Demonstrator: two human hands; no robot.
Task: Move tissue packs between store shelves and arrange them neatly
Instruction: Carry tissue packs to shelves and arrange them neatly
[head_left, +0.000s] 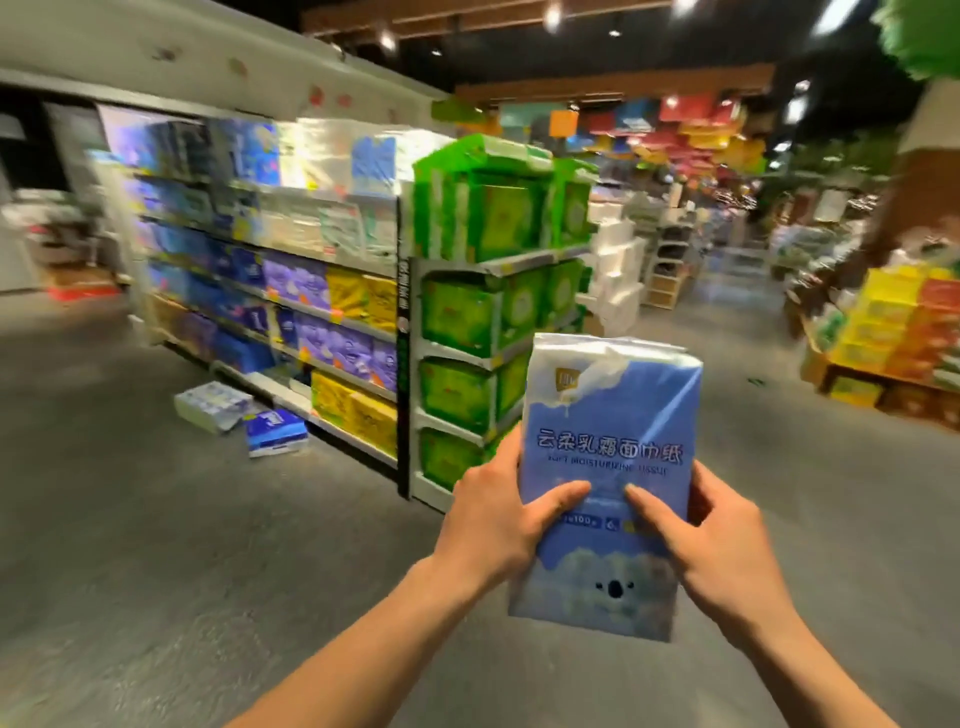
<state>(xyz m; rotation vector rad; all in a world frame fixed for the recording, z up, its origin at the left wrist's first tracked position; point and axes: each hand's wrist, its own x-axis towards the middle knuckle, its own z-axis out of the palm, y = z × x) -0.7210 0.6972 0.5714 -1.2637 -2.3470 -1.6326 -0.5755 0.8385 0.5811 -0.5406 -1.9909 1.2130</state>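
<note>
I hold a blue and white tissue pack (613, 447) upright in front of me, over the aisle floor. It carries a koala picture near its bottom edge. My left hand (498, 512) grips its left side with the thumb across the front. On the other side my right hand (711, 535) grips it, thumb also on the front. Behind the pack stands an end shelf (467, 364) stacked with green tissue packs. To the left runs a long shelf (291, 291) of blue, purple, yellow and white packs, blurred by motion.
Two packs lie on the grey floor by the long shelf's foot: a white one (210, 405) and a blue one (275, 431). White boxes (615, 280) are stacked past the end shelf. A display of yellow and orange boxes (893, 332) stands at the right.
</note>
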